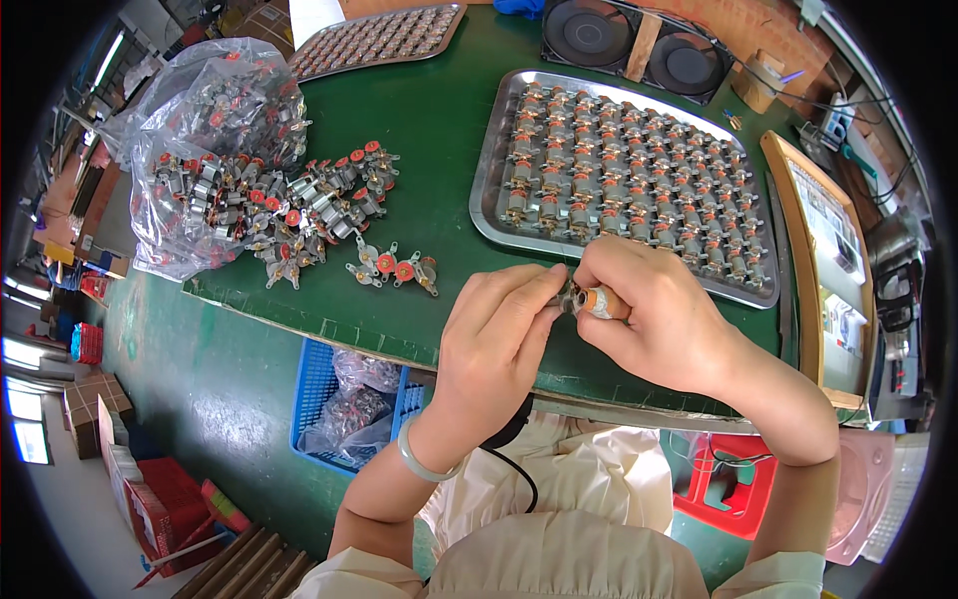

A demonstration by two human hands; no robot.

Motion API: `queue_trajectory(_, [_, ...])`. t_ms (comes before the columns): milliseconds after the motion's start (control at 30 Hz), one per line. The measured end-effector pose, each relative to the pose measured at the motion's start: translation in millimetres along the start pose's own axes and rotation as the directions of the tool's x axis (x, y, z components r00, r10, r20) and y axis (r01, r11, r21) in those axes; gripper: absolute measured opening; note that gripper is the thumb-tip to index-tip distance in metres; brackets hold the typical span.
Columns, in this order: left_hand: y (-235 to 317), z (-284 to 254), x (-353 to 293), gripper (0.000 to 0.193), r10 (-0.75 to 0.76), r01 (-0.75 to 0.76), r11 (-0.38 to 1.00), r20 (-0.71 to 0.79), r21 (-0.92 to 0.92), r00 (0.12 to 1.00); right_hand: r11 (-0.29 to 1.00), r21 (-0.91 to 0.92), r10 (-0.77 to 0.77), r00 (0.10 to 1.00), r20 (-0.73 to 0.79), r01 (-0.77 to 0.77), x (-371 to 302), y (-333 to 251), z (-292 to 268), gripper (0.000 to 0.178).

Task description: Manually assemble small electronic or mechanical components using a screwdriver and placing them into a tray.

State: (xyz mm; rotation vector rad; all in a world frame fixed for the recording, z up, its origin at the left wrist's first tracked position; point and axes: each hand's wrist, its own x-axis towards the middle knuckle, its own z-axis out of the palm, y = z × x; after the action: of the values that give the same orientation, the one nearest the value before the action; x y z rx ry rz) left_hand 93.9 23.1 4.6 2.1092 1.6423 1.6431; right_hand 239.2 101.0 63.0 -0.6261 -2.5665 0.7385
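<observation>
My left hand (499,334) is closed in a pinch on a small metal part (568,297), mostly hidden by the fingertips. My right hand (664,314) wraps round a short tool with an orange-brown, taped handle (603,302); its working end meets the part and cannot be made out. Just beyond the hands is a metal tray (486,180) with rows of small metal components with orange-red middles. To the left, similar components with red discs (324,205) spill from a clear plastic bag (165,245). A few loose components (404,271) lie nearer my left hand.
A second filled tray (384,45) stands at the back left. Two black fans (589,32) sit at the far edge. A wooden frame (864,387) bounds the right side. Below the table's front edge are a blue basket (310,389) with bagged parts and a red plastic crate (733,514).
</observation>
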Motion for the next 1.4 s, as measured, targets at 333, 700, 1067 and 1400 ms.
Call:
queue_trajectory(333, [-3,-12,-5,0.032,-0.31,0.44,0.66,0.312,-0.61,0.898,0.985,0.051,-0.165,0.986,0.036,0.163,4,1,-14,0.032])
queue_trajectory(700, [-6,-7,-6,0.013,-0.272,0.435,0.517,0.34,-0.737,0.9,0.956,-0.082,-0.288,0.954,-0.085,0.281,4,10,-7,0.029])
queue_trajectory(1067, [-6,-6,-9,0.021,-0.373,0.355,0.607,0.139,-0.711,0.917,0.987,0.132,-0.075,0.986,-0.152,0.095,2,19,0,0.033])
queue_trajectory(1400, [-12,-15,-2,0.021,-0.607,0.456,0.279,0.213,-0.845,0.765,0.815,-0.467,-0.295,0.94,0.173,0.342,-10,32,6,0.051])
